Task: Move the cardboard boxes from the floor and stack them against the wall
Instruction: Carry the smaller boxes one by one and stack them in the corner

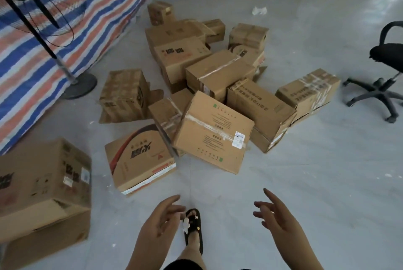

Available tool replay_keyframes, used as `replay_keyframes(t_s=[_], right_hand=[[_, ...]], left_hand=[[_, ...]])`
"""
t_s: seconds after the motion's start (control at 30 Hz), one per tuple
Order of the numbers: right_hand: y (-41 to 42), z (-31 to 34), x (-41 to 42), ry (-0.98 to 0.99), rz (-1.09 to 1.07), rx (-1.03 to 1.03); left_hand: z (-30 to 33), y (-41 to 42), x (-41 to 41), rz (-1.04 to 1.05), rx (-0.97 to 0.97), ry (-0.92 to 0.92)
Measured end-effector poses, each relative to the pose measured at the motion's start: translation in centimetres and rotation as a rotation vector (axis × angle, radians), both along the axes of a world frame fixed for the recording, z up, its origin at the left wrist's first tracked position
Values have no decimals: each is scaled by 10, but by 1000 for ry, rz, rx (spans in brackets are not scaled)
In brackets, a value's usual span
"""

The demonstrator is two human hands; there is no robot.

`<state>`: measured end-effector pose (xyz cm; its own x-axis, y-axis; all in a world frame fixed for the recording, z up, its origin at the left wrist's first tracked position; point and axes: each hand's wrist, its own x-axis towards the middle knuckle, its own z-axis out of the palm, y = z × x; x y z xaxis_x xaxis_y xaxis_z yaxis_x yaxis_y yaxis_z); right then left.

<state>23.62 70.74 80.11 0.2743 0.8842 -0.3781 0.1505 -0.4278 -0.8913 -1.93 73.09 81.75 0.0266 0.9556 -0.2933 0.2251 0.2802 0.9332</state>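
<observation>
Boxes lie in a loose heap on the grey floor (305, 171) ahead — tipped, leaning on each other, no order to them, which reads as dumped rather than stacked. Nearest are a tilted box with a white label (214, 132) and, beside it to the left, a box with a red curve (139, 158). Both hands reach forward, spread as if to take one by its sides: left hand (157, 224) and right hand (277, 217) have loose, straight fingers and hold nothing. A sandalled foot (193, 228) steps between them. All boxes seen are taped closed; contents cannot be told. Two larger boxes (43, 193) sit stacked at the left, near a striped tarp (54, 40). A fan stand (79, 86) and an office chair (383, 68) flank the heap. By my reading, stacking has barely begun.
</observation>
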Motion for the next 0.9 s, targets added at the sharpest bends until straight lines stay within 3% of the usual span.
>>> replay_keyframes(t_s=[0.23,0.43,0.67,0.9], right_hand=[[126,-17,-11,3,-46,-89],[198,-86,27,85,-106,-277],[288,-235,69,73,-64,-549],[334,-443,69,101,-74,-743]], left_hand=[[-5,173,-11,-114,-66,55],[-57,274,20,-151,-194,192],[-186,369,52,-78,-326,371],[-367,433,42,241,-432,543]])
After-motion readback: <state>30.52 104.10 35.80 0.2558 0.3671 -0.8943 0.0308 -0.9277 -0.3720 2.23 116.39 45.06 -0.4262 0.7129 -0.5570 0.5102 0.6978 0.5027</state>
